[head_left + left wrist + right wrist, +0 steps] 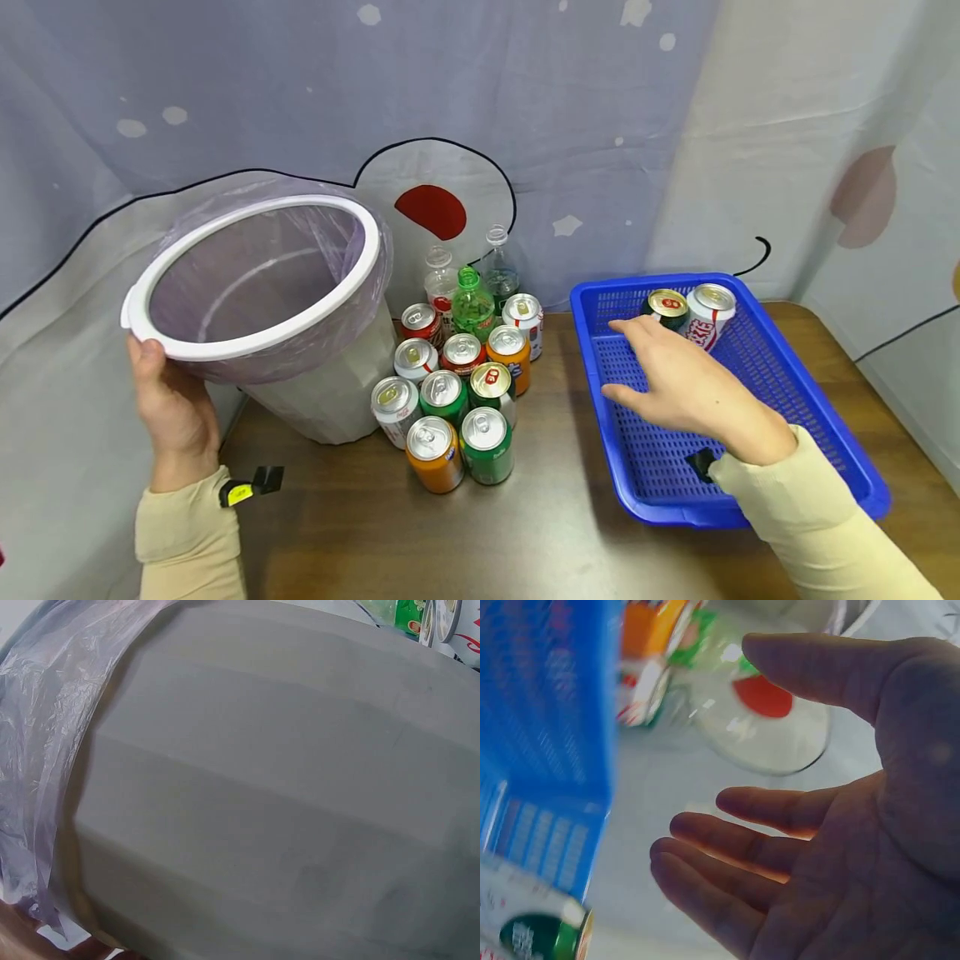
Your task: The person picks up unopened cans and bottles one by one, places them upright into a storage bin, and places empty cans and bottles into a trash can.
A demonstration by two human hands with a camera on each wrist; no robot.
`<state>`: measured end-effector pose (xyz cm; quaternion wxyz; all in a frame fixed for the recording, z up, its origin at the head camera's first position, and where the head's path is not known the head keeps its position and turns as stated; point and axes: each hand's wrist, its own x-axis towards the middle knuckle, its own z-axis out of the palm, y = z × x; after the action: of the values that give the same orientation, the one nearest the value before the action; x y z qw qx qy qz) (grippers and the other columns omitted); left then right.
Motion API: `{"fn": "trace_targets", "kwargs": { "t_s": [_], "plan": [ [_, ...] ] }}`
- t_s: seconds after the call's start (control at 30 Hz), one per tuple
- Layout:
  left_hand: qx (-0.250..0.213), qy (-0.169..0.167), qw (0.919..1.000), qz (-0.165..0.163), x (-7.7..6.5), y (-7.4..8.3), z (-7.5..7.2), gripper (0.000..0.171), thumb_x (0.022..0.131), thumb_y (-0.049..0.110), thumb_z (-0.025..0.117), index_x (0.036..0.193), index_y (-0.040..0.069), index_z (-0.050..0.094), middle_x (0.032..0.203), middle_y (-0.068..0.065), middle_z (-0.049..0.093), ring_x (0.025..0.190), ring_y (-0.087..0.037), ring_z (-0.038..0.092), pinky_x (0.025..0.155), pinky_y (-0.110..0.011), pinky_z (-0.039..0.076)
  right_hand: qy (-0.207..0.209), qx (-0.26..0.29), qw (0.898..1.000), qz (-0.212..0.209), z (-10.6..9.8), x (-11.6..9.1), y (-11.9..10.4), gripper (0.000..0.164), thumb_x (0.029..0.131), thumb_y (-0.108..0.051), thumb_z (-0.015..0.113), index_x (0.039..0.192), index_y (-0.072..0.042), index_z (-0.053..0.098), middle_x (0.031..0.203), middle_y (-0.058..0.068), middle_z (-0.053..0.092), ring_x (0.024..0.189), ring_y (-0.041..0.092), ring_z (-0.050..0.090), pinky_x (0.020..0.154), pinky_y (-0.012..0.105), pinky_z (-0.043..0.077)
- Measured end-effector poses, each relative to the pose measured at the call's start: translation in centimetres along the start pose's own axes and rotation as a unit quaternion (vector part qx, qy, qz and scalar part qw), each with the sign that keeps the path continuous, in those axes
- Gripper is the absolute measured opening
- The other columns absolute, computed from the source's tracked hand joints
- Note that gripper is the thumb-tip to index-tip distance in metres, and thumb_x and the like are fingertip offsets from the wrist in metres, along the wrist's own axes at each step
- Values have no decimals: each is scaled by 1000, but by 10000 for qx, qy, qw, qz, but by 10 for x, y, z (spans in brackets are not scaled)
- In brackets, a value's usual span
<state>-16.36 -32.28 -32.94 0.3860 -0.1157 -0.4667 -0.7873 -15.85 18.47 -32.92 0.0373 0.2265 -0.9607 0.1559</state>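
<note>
On the left, my left hand (178,417) holds a tilted grey trash bin (318,408) by its white rim (255,343), thumb at the rim and fingers underneath. A thin purple bag (45,750) lines the bin and hangs over its outside. My right hand (686,392) is held over the blue plastic basket (611,467), thumb and fingers spread, palm bare in the right wrist view. In the basket's far part stand a dark green can (667,307) with a gold lid and a white can (709,317), just beyond the right hand.
Between bin and basket, several drink cans stand close together, among them an orange can (435,458) and a green can (487,450) in front. Behind them are a green plastic bottle (472,308) and two clear bottles. A patterned cloth (570,150) hangs behind the wooden table (525,533).
</note>
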Motion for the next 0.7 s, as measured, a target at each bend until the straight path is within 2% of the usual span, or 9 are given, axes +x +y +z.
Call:
{"fn": "trace_targets", "kwargs": {
  "t_s": [0.2,0.5,0.7],
  "plan": [
    [-15,53,10000,-59,0,1,-1,61,82,25,58,136,0,45,136,-25,44,124,-34,41,103,-41,25,53,268,9996,-65,17,-8,-35,80,81,-41,73,142,-3,39,132,14,51,117,30,57,97,48,46],
    [-68,81,9999,-126,0,1,-1,59,83,24,57,136,1,45,136,-24,45,124,-33,41,104,-41,25,474,618,9969,-76,48,-15,-75,78,77,-45,76,135,-5,45,124,9,53,107,25,60,91,43,50],
    [-68,91,9998,-145,0,1,0,59,83,25,57,136,2,45,136,-23,45,124,-33,41,104,-41,25,730,787,9941,159,68,-15,-95,77,75,-45,78,133,-5,47,119,8,55,97,23,61,86,41,51]
  ]
}}
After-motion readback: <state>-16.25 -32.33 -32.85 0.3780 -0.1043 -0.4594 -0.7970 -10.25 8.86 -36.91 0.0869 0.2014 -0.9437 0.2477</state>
